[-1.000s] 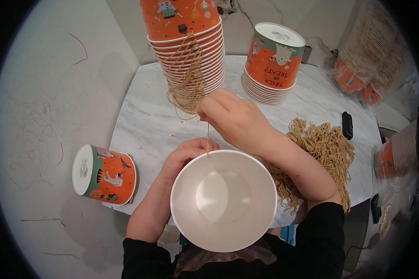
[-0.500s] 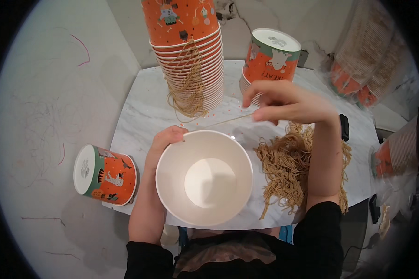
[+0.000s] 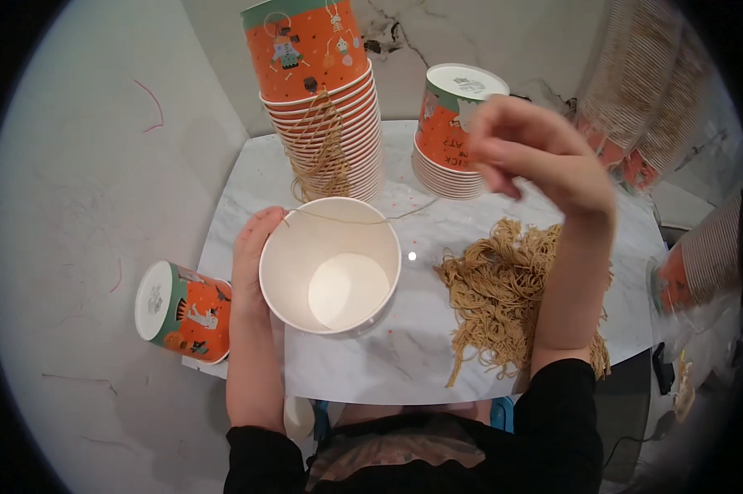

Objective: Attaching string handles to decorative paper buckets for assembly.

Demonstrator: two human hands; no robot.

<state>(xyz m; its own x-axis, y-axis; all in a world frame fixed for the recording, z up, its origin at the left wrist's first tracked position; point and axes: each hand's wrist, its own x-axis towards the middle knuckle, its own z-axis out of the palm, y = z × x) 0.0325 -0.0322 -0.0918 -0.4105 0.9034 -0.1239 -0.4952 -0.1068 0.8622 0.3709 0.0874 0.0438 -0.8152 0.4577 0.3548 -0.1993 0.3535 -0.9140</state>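
A white-lined paper bucket is tilted with its open mouth toward me, and my left hand is closed around its left side. One thin tan string runs from my left fingers across the bucket's mouth and off to the right. It leads up toward my right hand, which is raised with fingers pinched together and slightly blurred; the string's end there is hard to see. Below that hand, a heap of tan strings lies on the marble-patterned table, partly under my right forearm.
Behind the bucket rises a tall stack of upside-down orange buckets with loose strings draped on it. A shorter stack stands right of it. One orange bucket sits at the left table edge. Bagged buckets are at the far right.
My right hand has moved up and to the right. The bucket has shifted left and away from me with my left hand, and the string now crosses its mouth.
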